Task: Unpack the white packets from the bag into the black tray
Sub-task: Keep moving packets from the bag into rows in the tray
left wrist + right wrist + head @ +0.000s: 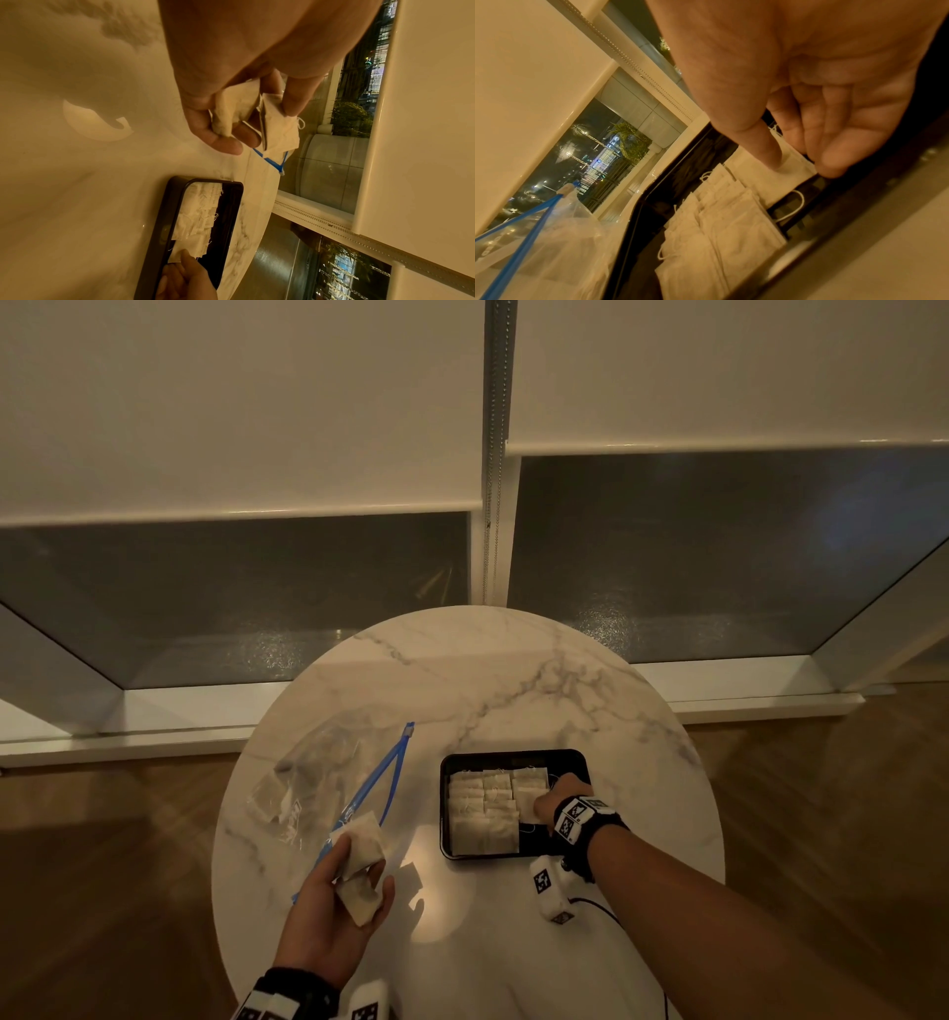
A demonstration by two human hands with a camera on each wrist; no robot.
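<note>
- Two white packets [362,860] pinched between the thumb and the curled fingers of the left hand [328,911], up off the table, just in front of the bag's open mouth.
- Little white string loop hanging from one of those two, seen from the left wrist.
- Some dark print [292,819] on the side of the clear bag [318,778], too blurry to read.
- Black and white square marks [575,816] on the bands at both wrists, with no words to read.
- Clear bag lying flat on the left part of the round marble table [513,680], its blue zip strip [395,762] spread wide open.
- A few more packets [267,801] inside the bag, at its far left end.
- Black tray [445,814] sitting on the table to the right of the bag, close but not touching it.
- Many white packets [482,814] lying flat in the tray, in neat rows that overlap, filling the left and middle.
- Bare black floor showing along the tray's right side and front corner.
- Right hand [560,796] reaching down into the right part of the tray.
- Thumb pressed on top of one flat packet [762,176] there, fingers curled at its far edge, pinching it.
- That packet lying against the rows beside it, with a white string loop next to it on the black floor.
</note>
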